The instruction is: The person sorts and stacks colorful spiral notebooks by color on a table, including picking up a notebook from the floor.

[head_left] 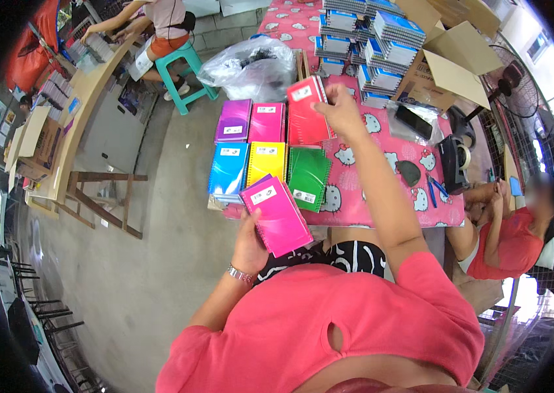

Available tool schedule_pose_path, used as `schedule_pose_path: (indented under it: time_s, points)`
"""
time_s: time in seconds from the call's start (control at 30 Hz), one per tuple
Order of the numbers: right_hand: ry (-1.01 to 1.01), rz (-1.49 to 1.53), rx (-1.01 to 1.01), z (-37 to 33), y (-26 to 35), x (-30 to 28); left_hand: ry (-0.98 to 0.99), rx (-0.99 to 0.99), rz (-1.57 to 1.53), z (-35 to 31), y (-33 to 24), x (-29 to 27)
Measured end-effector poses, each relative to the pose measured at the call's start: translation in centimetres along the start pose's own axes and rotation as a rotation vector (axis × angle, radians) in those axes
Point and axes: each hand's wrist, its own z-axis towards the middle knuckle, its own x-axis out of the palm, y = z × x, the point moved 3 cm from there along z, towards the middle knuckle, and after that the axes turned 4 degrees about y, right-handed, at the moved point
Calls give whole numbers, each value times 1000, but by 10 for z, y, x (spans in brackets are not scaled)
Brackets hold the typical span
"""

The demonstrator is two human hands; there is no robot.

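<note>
Here's the right arm (389, 196), stretched long toward the far side, right hand (339, 112) turned left, fingers bent; nearer, at left, the left arm (216, 301) angles forward, left hand (249, 241) gripping, thumb (256, 215) uppermost.

White labels (264, 194) on the notebooks (283, 226) bear print too small to read.

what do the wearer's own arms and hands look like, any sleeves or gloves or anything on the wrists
Both arms have short, plain coral-pink sleeves. The left hand and right hand are ungloved. A silver metal-link band circles the left wrist; nothing shows on the right one.
</note>
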Motion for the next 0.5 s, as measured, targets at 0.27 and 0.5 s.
schedule_pose_path:
  time_s: [0.27,0.5]
  points:
    - [429,206,183,-106,35,20,-7,19,-185,-4,1,-1]
    - [121,-299,169,-100,-97,5,-93,-165,-32,-24,12,-27]
